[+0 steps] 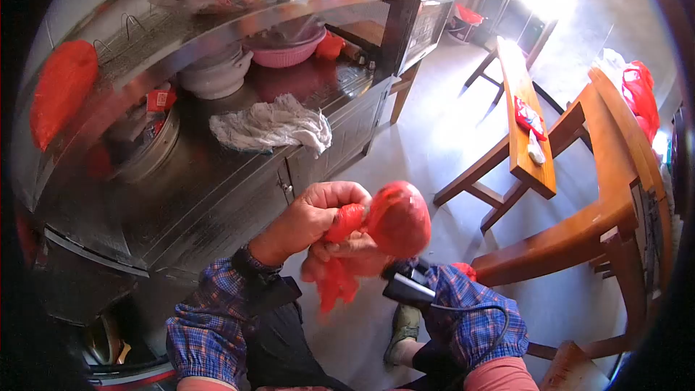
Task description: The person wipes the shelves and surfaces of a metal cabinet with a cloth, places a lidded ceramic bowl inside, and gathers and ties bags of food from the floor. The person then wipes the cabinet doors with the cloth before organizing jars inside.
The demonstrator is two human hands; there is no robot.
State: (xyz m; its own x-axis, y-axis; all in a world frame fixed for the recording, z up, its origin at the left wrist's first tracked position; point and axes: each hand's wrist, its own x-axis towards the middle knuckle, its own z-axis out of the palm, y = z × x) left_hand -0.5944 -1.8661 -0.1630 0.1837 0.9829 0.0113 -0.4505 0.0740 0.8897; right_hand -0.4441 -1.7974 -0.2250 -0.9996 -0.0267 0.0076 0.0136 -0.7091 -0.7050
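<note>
A red plastic bag (400,221), stretched tight around something round, is up in front of me over the floor. Its contents are hidden. My left hand (313,211) is closed on the bunched neck of the bag, thumb and fingers pinching it. Just below, my right hand (353,252) has its fingers curled round the lower part of the neck, partly behind the bag. Loose red plastic ends hang down under both hands.
A metal cabinet (210,224) stands at the left, with a white cloth (271,124), a pink basin (288,51) and a white pot (215,76) on it. To the right are a wooden bench (523,94) holding small packets and a wooden chair (604,166).
</note>
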